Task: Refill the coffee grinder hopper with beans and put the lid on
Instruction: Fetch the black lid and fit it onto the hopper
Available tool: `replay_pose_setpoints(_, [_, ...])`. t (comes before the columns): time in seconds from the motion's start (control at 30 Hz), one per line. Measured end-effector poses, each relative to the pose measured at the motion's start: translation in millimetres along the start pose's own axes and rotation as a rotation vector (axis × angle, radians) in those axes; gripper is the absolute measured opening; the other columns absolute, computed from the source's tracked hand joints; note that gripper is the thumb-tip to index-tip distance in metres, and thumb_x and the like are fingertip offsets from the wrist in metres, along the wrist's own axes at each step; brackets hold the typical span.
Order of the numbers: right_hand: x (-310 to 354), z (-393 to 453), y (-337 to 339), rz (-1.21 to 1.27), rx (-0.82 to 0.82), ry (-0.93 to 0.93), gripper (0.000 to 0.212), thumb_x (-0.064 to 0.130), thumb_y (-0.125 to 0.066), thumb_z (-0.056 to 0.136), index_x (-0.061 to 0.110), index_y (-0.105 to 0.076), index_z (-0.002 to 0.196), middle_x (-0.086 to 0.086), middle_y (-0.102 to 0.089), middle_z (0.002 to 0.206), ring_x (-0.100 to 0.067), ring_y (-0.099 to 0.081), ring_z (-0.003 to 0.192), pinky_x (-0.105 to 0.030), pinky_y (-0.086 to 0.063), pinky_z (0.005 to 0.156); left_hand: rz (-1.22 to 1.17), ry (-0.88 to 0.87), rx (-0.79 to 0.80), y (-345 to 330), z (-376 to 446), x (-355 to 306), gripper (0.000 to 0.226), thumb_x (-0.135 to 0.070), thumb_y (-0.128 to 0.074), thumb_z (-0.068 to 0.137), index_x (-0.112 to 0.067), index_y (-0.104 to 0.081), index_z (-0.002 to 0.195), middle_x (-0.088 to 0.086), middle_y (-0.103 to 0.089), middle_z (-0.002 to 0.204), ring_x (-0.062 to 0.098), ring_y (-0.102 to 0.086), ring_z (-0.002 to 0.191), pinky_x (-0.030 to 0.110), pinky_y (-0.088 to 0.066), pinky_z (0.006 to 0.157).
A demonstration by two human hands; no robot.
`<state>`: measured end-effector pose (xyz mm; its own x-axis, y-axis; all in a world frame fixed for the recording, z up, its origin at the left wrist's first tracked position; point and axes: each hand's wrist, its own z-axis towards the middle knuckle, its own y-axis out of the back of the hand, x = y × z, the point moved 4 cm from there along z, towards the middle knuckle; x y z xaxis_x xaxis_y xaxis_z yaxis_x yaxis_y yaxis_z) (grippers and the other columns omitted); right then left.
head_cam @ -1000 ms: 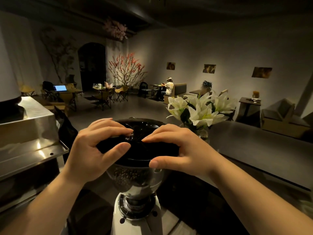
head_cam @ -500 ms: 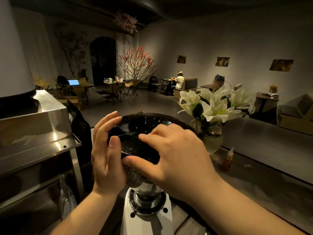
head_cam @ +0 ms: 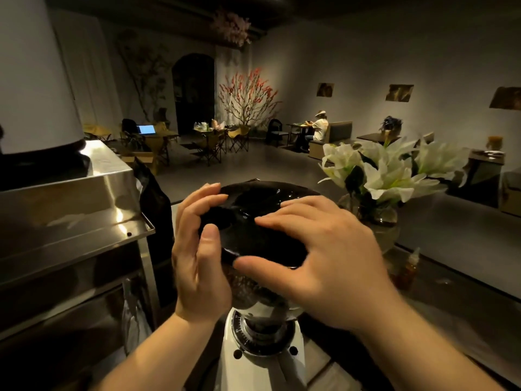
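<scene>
At the far left a steel machine fills the edge of the view, with one black bag standing just beside its right corner.

One white coffee grinder stands upright in the middle, its long axis vertical. Its hopper opens upward, and the clear lower part shows dark coffee beans inside. One black lid sits across the top of the hopper, roughly level and facing up; whether it is fully seated is hard to tell in the dim light.

Two hands work the lid. The left hand stands edge-on against the lid's left rim, fingers curled over the top edge and the thumb pressed to the side, holding it. The right hand spreads over the top from the right, fingers lying fairly flat on the lid's surface and the thumb hooked under the near rim.

To the right, well behind the grinder, one glass vase holds white lilies. One small squeeze bottle stands on the counter just in front of the vase.
</scene>
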<state>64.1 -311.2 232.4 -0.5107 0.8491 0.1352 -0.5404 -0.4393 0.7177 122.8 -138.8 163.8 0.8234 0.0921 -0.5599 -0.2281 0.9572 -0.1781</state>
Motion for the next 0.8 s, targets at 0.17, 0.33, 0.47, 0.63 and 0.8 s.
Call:
replay_pose_setpoints(0.17, [5,16,-3,-0.056,0.155,0.056,0.074,0.095,-0.046,0.086,0.043,-0.077,0.130,0.025,-0.075,0.121,-0.007,-0.060,0.117,-0.042,-0.056,0.089,-0.024,0.039,-0.016,2,2,-1,0.037,-0.022,-0.035,0.101,-0.006,-0.066,0.111,0.018,-0.065,0.125,0.032,-0.059,0.132,0.053,-0.046,0.113])
replay_pose_setpoints(0.33, [-48,25,19,0.459,0.508,0.098,0.064,0.061,-0.082,0.078,0.041,-0.072,0.138,0.026,-0.067,0.147,-0.005,-0.050,0.150,-0.048,-0.044,0.122,0.012,0.036,-0.036,1,3,-3,0.038,-0.021,-0.035,0.101,-0.002,-0.068,0.102,0.013,-0.068,0.114,0.026,-0.062,0.125,0.035,-0.046,0.110])
replay_pose_setpoints(0.47, [-33,11,4,0.417,0.278,0.051,0.058,0.077,-0.074,0.082,0.044,-0.077,0.130,0.033,-0.070,0.138,-0.001,-0.056,0.144,-0.047,-0.050,0.116,0.018,0.042,-0.058,5,0,1,0.038,-0.021,-0.036,0.100,0.000,-0.067,0.107,0.015,-0.067,0.123,0.029,-0.059,0.135,0.039,-0.043,0.116])
replay_pose_setpoints(0.63, [34,2,-10,-0.154,-0.014,-0.084,0.069,0.088,-0.039,0.093,0.037,-0.078,0.121,0.017,-0.078,0.120,-0.009,-0.069,0.121,-0.041,-0.055,0.099,-0.099,0.106,-0.047,2,1,6,0.033,-0.025,-0.038,0.099,-0.009,-0.066,0.106,0.017,-0.065,0.127,0.030,-0.055,0.139,0.056,-0.041,0.119])
replay_pose_setpoints(0.8, [18,10,-4,-0.068,0.236,0.017,0.077,0.090,-0.038,0.092,0.039,-0.066,0.142,0.022,-0.069,0.141,-0.005,-0.056,0.136,-0.041,-0.052,0.107,-0.097,0.129,-0.045,2,0,5,0.034,-0.027,-0.038,0.099,-0.007,-0.065,0.104,0.016,-0.065,0.124,0.028,-0.056,0.138,0.052,-0.043,0.119])
